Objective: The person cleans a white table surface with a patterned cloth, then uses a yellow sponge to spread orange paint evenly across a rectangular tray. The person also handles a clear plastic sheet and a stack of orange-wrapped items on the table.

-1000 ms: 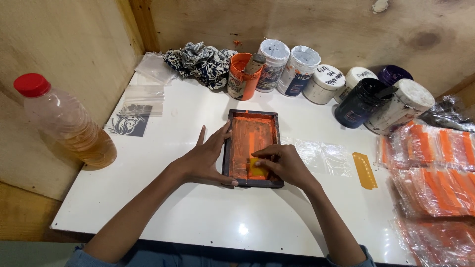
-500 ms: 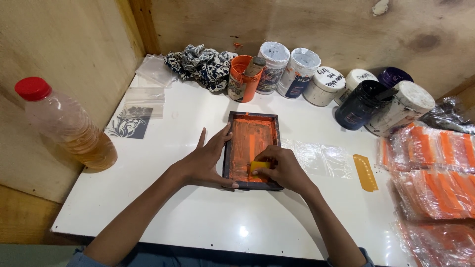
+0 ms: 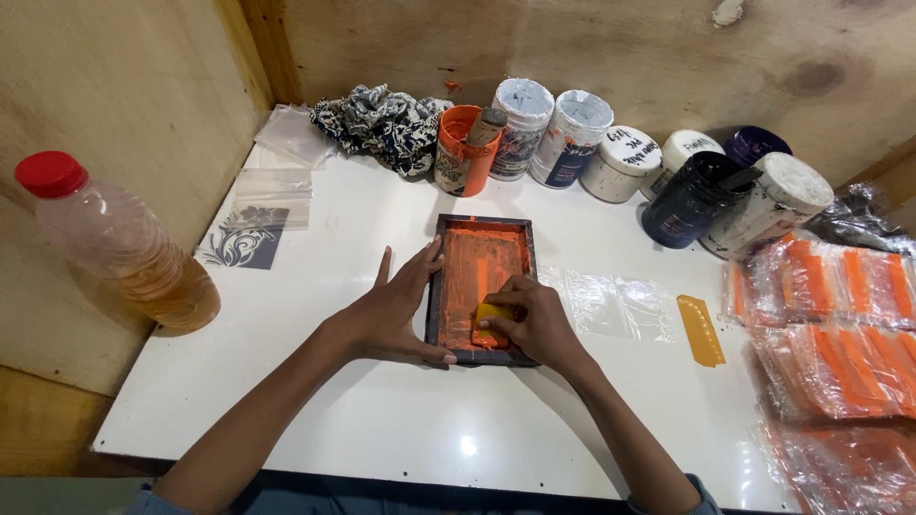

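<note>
- I see a dark frame point(image 3: 482, 289), its screen smeared orange, lying flat in the middle of the white tabletop point(image 3: 382, 420).
- My left hand point(image 3: 391, 310) lies flat against the frame's left edge, fingers spread apart.
- My right hand point(image 3: 534, 319) has its fingers clamped on a yellow scraper point(image 3: 493, 313), which rests on the screen's near half.
- Paint jars point(image 3: 572, 138) line the back wall; a red-capped bottle point(image 3: 114, 243) stands far left; orange packets point(image 3: 840, 334) pile on the right.
</note>
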